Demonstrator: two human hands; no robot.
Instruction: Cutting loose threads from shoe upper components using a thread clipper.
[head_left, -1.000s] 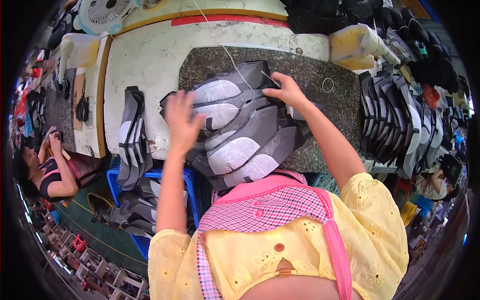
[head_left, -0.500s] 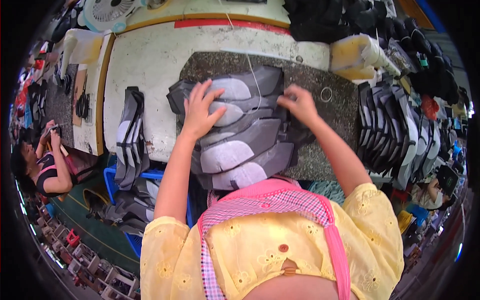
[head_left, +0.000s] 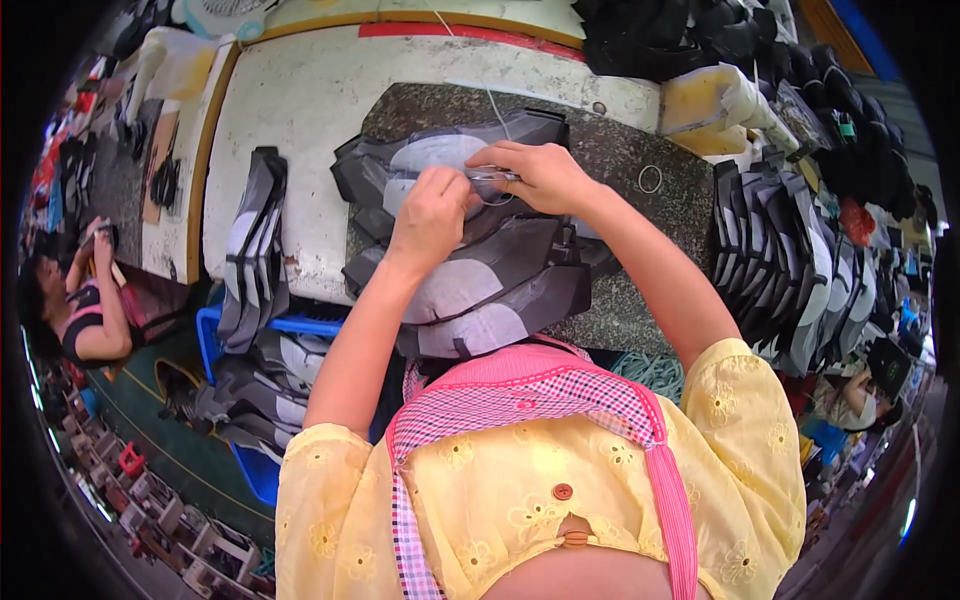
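Observation:
A stack of grey-and-black shaped fabric pieces (head_left: 470,280), with pale grey rounded panels, lies overlapped before me. Over its upper part my left hand (head_left: 435,215) is closed, fingertips pinched together; what they pinch is hidden. My right hand (head_left: 545,178) meets it from the right, fingers closed around a small silvery metal tool (head_left: 492,174), whose exact kind is too small to make out. A thin white cord (head_left: 492,100) comes down from above to my right hand, and part of it loops below the fingers.
The stack rests on a dark speckled board (head_left: 640,230) on a white worktable (head_left: 310,120). More pieces hang at the table's left edge (head_left: 253,250) and stand in a row at right (head_left: 770,260). A blue crate (head_left: 262,478) holds others. A co-worker (head_left: 95,310) sits at far left.
Both hands, spread apart on the stack before, have come together over its upper part. My right hand has moved left and now grips the silvery tool; my left has closed.

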